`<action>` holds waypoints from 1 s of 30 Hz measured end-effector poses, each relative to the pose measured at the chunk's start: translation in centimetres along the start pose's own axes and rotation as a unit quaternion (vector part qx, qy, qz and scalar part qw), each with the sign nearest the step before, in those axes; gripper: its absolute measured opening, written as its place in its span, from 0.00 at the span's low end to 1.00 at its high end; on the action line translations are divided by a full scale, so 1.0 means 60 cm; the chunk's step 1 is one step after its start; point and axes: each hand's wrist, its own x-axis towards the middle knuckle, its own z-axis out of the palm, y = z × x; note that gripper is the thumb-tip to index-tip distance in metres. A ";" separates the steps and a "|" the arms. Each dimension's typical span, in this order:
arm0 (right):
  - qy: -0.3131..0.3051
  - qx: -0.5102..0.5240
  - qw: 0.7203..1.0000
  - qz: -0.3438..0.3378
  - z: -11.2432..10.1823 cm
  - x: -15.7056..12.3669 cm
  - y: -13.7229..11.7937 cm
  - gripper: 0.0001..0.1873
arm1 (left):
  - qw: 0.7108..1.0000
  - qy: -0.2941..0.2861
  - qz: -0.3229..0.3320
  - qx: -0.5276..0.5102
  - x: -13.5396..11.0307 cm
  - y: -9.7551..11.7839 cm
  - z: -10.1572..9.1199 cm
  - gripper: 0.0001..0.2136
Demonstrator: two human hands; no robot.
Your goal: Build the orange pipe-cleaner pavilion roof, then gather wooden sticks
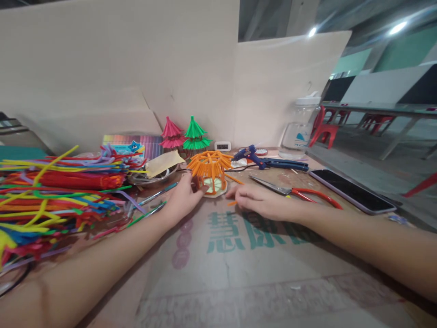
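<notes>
A small pavilion (212,171) of orange pipe cleaners stands upright on a pale base in the middle of the table. It has a flared roof, thin posts and a light green disc inside. My left hand (186,196) grips the left side of its base, thumb at the front and the other fingers partly hidden behind. Just right of the base is my right hand (251,199), its fingers curled together. A short orange pipe cleaner piece (232,203) pokes out at its fingertips. Another orange piece (235,179) lies behind that hand.
Bundles of coloured pipe cleaners (68,191) cover the left side. Behind stand pink (169,133) and green (195,134) tiered models. Rightward are a glue gun (251,157), scissors with red handles (290,190), a phone (351,189) and a water bottle (300,127).
</notes>
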 end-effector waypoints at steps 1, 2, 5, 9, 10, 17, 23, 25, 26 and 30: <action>-0.052 0.049 0.997 0.011 0.004 -0.003 0.006 0.19 | 1.000 -0.001 0.001 -0.001 0.000 0.000 0.000 0.16; -0.101 0.106 0.989 0.024 0.006 -0.006 0.008 0.21 | 1.000 -0.001 0.002 -0.002 0.000 0.001 0.000 0.16; -0.141 0.223 0.963 0.055 0.009 -0.011 -0.004 0.25 | 1.000 -0.001 0.002 -0.004 0.001 0.002 0.000 0.16; -0.144 0.169 0.975 0.027 0.022 -0.014 -0.044 0.24 | 1.000 0.001 -0.005 -0.001 0.001 0.001 -0.001 0.17; -0.190 0.176 0.966 0.027 0.027 -0.014 -0.053 0.25 | 1.000 0.001 -0.005 -0.001 0.001 0.001 -0.001 0.17; 0.089 0.172 0.981 0.028 0.024 0.009 -0.025 0.24 | 1.000 -0.007 -0.005 0.003 0.001 0.002 -0.001 0.22; 0.249 0.051 0.967 0.020 0.008 0.014 0.000 0.17 | 0.999 -0.018 0.008 0.030 -0.004 0.019 -0.006 0.26; 0.258 0.007 0.966 0.009 0.010 0.013 -0.008 0.15 | 0.998 -0.012 0.025 0.062 -0.006 0.024 -0.008 0.26; 0.263 -0.021 0.965 -0.002 0.011 0.013 -0.012 0.14 | 0.996 -0.009 0.033 0.080 -0.007 0.027 -0.009 0.26; 0.273 -0.129 0.952 -0.048 0.012 0.019 -0.014 0.13 | 0.988 -0.004 0.063 0.144 -0.011 0.033 -0.011 0.23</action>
